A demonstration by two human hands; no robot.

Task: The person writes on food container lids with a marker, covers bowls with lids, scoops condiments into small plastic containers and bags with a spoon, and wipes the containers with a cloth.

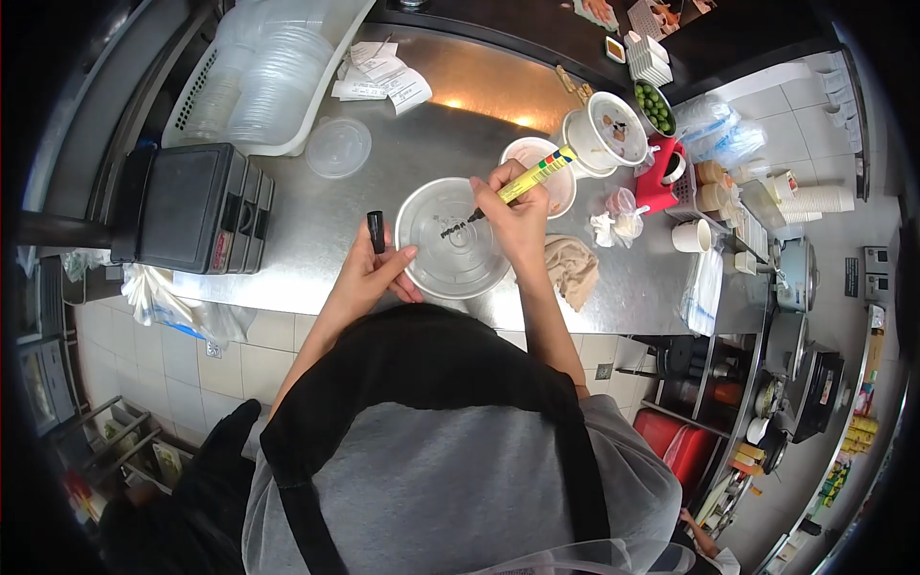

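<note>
A clear round plastic lid [460, 264] lies over the steel counter near its front edge, with dark handwriting [453, 231] at its middle. My right hand [517, 211] grips a yellow marker [537, 175], its black tip at the end of the writing. My left hand [369, 271] pinches the lid's left rim and also holds a black marker cap [376, 231] upright between its fingers. Just behind my right hand stands a white bowl [565, 198] with pinkish contents. A beige cloth [572, 271] lies to the right of my right forearm.
Stacked clear containers fill a white basket [298, 134] at the back left, above a black drawer box [182, 211]. Another clear lid [338, 148] and paper slips [385, 79] lie nearby. White tubs [613, 134], green limes [654, 103] and a white cup [691, 236] stand right.
</note>
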